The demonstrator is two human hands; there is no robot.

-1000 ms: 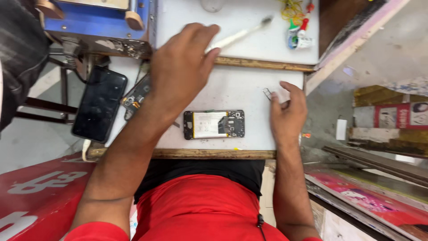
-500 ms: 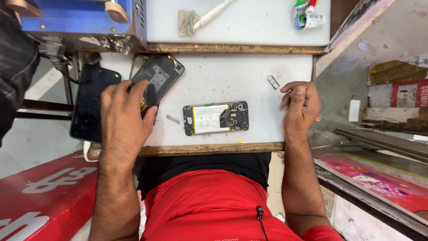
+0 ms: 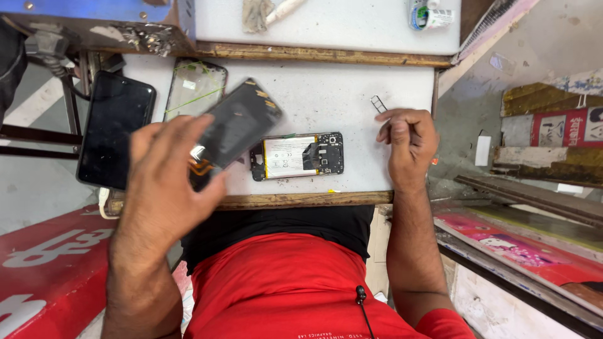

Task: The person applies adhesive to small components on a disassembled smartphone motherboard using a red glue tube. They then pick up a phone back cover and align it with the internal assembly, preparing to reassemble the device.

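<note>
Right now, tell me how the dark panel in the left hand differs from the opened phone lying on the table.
The dark panel is lifted and tilted in the left hand; the opened phone lies flat, untouched. The panel looks plain dark; the phone shows its battery and circuitry. Both are similar-sized rectangles.

Dark grey, glossy phone screen panel (image 3: 235, 129) with an orange flex strip at its lower end; opened phone body (image 3: 297, 156) black, with a white battery edged in yellow; white worktable top (image 3: 326, 94) with a brown wooden rim; black phone (image 3: 116, 129) at the table's side; pale back cover (image 3: 195, 88) streaked green; red shirt (image 3: 295, 289); blue machine housing (image 3: 94, 16).
</note>
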